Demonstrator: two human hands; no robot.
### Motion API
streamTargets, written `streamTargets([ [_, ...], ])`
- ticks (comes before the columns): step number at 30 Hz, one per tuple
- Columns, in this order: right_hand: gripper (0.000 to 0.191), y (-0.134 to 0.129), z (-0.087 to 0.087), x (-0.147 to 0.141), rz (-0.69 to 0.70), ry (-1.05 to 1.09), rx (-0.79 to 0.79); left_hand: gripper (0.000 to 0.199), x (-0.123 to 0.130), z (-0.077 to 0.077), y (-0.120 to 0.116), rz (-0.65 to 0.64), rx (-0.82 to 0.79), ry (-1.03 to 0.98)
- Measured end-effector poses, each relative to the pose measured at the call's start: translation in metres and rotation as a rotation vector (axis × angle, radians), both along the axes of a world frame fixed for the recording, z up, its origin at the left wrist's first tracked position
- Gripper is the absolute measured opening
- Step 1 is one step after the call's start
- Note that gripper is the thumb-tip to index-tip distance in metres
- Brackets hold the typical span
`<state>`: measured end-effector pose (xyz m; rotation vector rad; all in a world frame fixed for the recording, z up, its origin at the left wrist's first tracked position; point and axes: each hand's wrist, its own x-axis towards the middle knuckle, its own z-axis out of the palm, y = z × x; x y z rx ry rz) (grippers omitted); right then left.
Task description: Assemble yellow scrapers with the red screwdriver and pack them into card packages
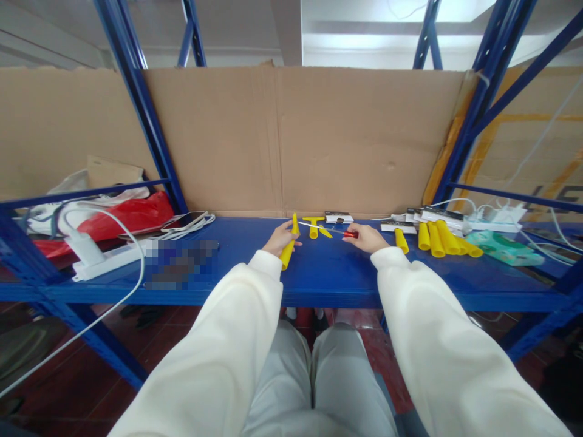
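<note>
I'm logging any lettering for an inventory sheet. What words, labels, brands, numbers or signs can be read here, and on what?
"LE": large dark letters on the right-hand cardboard panel; possibly part of a longer word.
Too small or blurred to read: print on the small box at the back and the stacked boxes at right.
None legible: the yellow tool, the red-handled screwdriver, the green packet.
</note>
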<state>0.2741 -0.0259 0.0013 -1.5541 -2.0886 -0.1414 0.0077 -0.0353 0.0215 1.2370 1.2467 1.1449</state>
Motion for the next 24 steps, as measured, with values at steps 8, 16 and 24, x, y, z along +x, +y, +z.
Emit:
streamTargets([
  [8,0.015,0.0014,0.0002,0.0004,0.02,-0.01,-0.02,0.074,-0.0001,-0.0001,0.0001,-0.01,0.014,0.01],
  [16,0.016,0.0057,-0.0028,0.0027,0.052,0.005,-0.031,0.076,-0.0022,-0.0037,0.0052,-0.011,0.009,0.006],
  [24,0.016,0.0024,-0.0022,0.0026,-0.019,0.007,0.046,0.077,-0.0031,-0.0045,0.006,-0.029,0.018,0.006],
])
